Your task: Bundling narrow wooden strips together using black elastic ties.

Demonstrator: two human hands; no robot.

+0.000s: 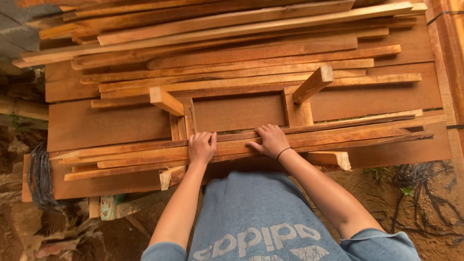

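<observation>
While both palms press flat, left hand (201,147) and right hand (271,141) ungripping, pin thin wood strips (145,153) steady across upturned stool frame (237,112).

Soft daylight falls evenly on everything, with no glare. Shadows are small and faint. The middle looks sharp. Straight lines bend a little near the edges.

No packages, labels, signs or screens are visible; the only lettering is a pale printed motif on the person's grey shirt (256,232), below both hands.
</observation>
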